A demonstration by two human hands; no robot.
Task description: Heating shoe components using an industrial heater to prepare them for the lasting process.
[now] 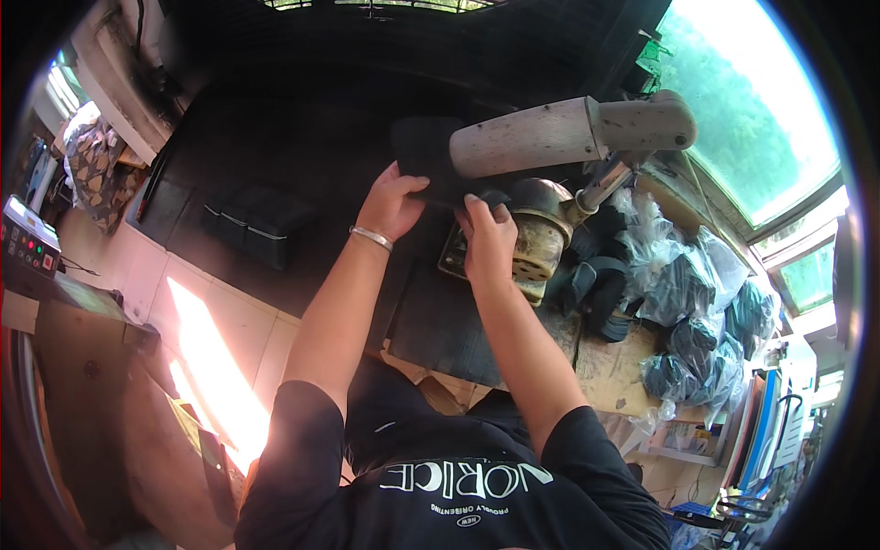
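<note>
My left hand (392,203) and my right hand (489,236) both grip a black fabric piece (428,156) held against a worn, round machine base (536,234). Above it juts a beige cylindrical machine arm (568,133) on a metal post (603,183). A silver bracelet (371,237) sits on my left wrist. The black piece hangs partly under the beige arm.
A black mat (449,321) covers the wooden bench (614,367). Clear bags of black pieces (697,302) pile at the right. Black folded items (261,225) lie at the left, a control box (27,243) at far left, windows (752,110) at upper right.
</note>
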